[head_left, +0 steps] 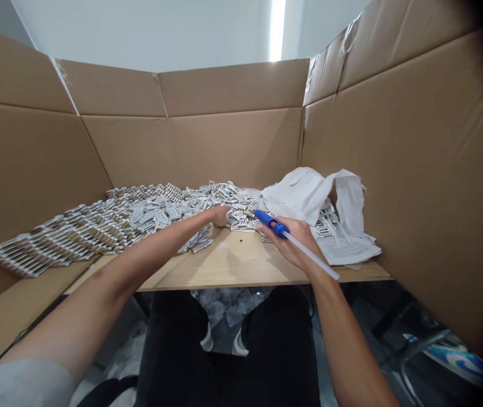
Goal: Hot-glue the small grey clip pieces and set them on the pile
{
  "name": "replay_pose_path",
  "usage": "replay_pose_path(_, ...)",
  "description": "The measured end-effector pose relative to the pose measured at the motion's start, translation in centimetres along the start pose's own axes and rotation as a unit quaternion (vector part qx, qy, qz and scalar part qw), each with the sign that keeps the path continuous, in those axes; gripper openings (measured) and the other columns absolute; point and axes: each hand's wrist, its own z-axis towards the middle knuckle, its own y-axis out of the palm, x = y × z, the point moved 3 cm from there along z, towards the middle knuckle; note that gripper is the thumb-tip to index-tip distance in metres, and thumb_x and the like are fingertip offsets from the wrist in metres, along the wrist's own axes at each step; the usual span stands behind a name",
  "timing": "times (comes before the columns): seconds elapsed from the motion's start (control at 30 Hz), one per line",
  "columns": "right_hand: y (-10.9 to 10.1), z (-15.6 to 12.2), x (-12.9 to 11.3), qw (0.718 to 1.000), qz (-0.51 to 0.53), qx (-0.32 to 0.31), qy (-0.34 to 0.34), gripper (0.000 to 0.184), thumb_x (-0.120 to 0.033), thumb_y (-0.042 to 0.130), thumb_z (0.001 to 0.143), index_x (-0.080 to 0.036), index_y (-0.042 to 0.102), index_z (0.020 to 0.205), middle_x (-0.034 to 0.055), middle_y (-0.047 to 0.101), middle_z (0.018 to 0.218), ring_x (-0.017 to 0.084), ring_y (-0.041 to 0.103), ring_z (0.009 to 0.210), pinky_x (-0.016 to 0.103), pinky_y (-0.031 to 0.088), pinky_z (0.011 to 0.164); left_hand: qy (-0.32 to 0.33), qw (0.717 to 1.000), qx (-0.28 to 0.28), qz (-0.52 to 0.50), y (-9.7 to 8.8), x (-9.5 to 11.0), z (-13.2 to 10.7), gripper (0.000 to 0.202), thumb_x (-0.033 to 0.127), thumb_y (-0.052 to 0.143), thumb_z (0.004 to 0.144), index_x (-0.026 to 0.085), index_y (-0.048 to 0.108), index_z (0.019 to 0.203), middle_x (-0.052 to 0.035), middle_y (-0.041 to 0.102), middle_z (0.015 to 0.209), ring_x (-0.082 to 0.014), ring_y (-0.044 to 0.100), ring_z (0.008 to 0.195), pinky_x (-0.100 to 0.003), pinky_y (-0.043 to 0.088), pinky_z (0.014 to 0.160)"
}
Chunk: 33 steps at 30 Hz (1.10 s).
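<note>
My right hand (294,240) is wrapped round a blue pen-shaped tool (272,223) with an orange part showing and a long translucent white stick running back over the wrist. The tool's tip points forward and left, towards the pile. At the front edge of a heap of small white-and-tan slotted pieces (220,195), my left hand (221,216) has its fingers curled in among them. What lies between those fingers is too small and partly hidden to make out.
Neat rows of similar pieces (67,232) stack up on the left. Crumpled white sheeting (300,195) covers pieces on the right. Tall cardboard walls (233,141) enclose the wooden table (233,265) at the back and sides. Clear plastic bags (224,305) lie below.
</note>
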Motion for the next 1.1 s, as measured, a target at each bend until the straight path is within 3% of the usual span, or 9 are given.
replay_pose_path(0.2,0.9,-0.1,-0.5,1.000,0.005,-0.026,0.002,0.047,-0.060,0.060,0.093,-0.020,0.056,0.070,0.0000,0.060,0.067,0.013,0.049,0.061,0.024,0.034,0.061,-0.008,1.000,0.021,-0.008,0.6,1.9,-4.8,0.060,0.010,0.065,0.073,0.010,0.060,0.133,-0.0196,0.065,0.135,-0.0319,0.063,0.123,-0.031,0.050,0.097)
replay_pose_path(0.33,2.5,0.0,-0.4,0.999,0.004,-0.053,-0.009,0.041,-0.054,0.060,0.094,-0.019,0.059,0.073,0.0011,0.063,0.072,0.015,0.052,0.065,0.025,0.035,0.063,-0.025,0.998,0.058,-0.019,1.9,2.9,-8.0,0.050,0.012,0.057,0.081,0.012,0.059,0.131,-0.0206,0.069,0.125,-0.0323,0.067,0.114,-0.034,0.051,0.089)
replay_pose_path(0.43,3.8,0.0,-0.1,0.997,-0.017,-0.071,-0.024,0.027,-0.043,0.066,0.090,-0.019,0.058,0.079,0.0030,0.065,0.080,0.016,0.055,0.070,0.025,0.037,0.066,-0.029,0.993,0.102,-0.054,3.0,3.5,-10.2,0.038,0.013,0.053,0.085,0.015,0.062,0.122,-0.0182,0.071,0.115,-0.0312,0.068,0.107,-0.035,0.050,0.086)
replay_pose_path(0.53,4.9,-0.2,0.5,0.991,-0.067,-0.112,-0.007,0.011,-0.023,0.067,0.082,-0.018,0.058,0.087,0.0068,0.068,0.091,0.019,0.059,0.077,0.027,0.040,0.070,-0.029,0.973,0.167,-0.154,3.8,4.1,-12.1,0.026,0.020,0.049,0.093,0.018,0.064,0.114,-0.0149,0.072,0.104,-0.0296,0.067,0.100,-0.037,0.048,0.087)
replay_pose_path(0.63,6.0,-0.6,1.1,0.978,-0.133,-0.158,0.039,0.012,-0.012,0.063,0.078,-0.018,0.061,0.088,0.0106,0.071,0.097,0.023,0.063,0.084,0.029,0.041,0.073,-0.062,0.937,0.273,-0.210,4.2,4.8,-14.1,0.025,0.026,0.044,0.098,0.018,0.067,0.104,-0.0156,0.070,0.104,-0.0308,0.062,0.104,-0.043,0.044,0.097)
replay_pose_path(0.77,7.1,-1.0,1.5,0.956,-0.192,-0.192,0.114,0.010,-0.014,0.062,0.080,-0.019,0.066,0.087,0.0138,0.074,0.097,0.027,0.068,0.088,0.031,0.041,0.073,-0.094,0.871,0.407,-0.258,4.5,5.7,-16.2,0.029,0.029,0.045,0.099,0.019,0.072,0.101,-0.0154,0.067,0.111,-0.0319,0.055,0.113,-0.048,0.036,0.107)
replay_pose_path(0.87,7.4,-1.1,1.5,0.952,-0.202,-0.187,0.137,0.014,-0.015,0.061,0.083,-0.018,0.068,0.094,0.0160,0.074,0.100,0.028,0.070,0.090,0.031,0.041,0.073,-0.081,0.828,0.408,-0.377,5.3,5.8,-16.2,0.030,0.035,0.050,0.098,0.020,0.074,0.106,-0.0122,0.071,0.106,-0.0295,0.059,0.106,-0.044,0.041,0.102)
replay_pose_path(1.0,7.3,-1.2,2.2,0.947,-0.206,-0.184,0.162,0.017,-0.019,0.061,0.085,-0.017,0.068,0.101,0.0172,0.074,0.103,0.029,0.070,0.092,0.031,0.041,0.073,-0.049,0.743,0.356,-0.565,6.7,5.5,-15.0,0.035,0.044,0.058,0.093,0.018,0.074,0.110,-0.0076,0.073,0.096,-0.0226,0.065,0.085,-0.034,0.049,0.081)
replay_pose_path(1.1,7.1,-1.1,2.9,0.954,-0.191,-0.173,0.155,0.018,-0.020,0.061,0.084,-0.017,0.068,0.100,0.0160,0.074,0.102,0.027,0.069,0.091,0.030,0.042,0.073,-0.029,0.692,0.329,-0.642,7.3,5.6,-14.6,0.039,0.050,0.064,0.089,0.018,0.073,0.110,-0.0046,0.072,0.089,-0.0172,0.062,0.070,-0.029,0.049,0.070)
